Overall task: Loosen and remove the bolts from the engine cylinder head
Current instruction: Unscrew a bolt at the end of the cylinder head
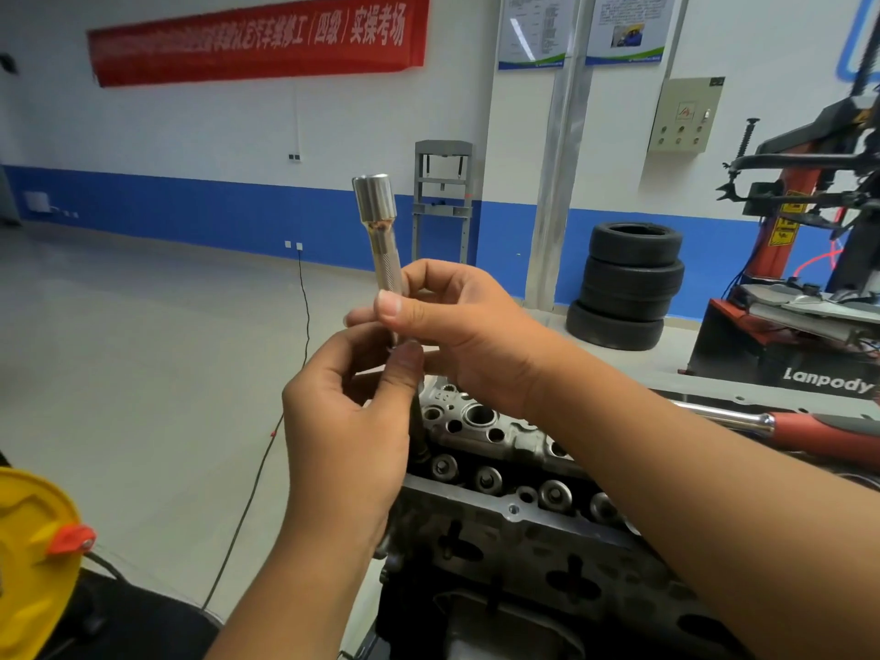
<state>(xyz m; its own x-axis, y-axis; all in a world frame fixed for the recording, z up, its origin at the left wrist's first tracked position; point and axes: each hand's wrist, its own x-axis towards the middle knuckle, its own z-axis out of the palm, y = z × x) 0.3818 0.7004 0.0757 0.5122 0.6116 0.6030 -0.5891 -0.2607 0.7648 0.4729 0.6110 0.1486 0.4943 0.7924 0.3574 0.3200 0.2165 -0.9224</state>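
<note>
A silver socket extension bar (378, 231) stands upright in front of me, its wide end on top. My right hand (457, 326) pinches its knurled shaft. Just below, my left hand (352, 421) grips a long dark bolt (419, 426) at its upper end, where it meets the bar's lower end. The bolt hangs down over the far left end of the grey engine cylinder head (500, 469). Several round valve tops show along the head, and my right forearm crosses over its right part.
A red-handled wrench (781, 426) lies on the bench behind the head. Stacked black tyres (628, 283) and a red tyre changer (809, 278) stand at the right. A yellow container (28, 564) sits at the lower left. A black cable (305, 326) runs across the floor.
</note>
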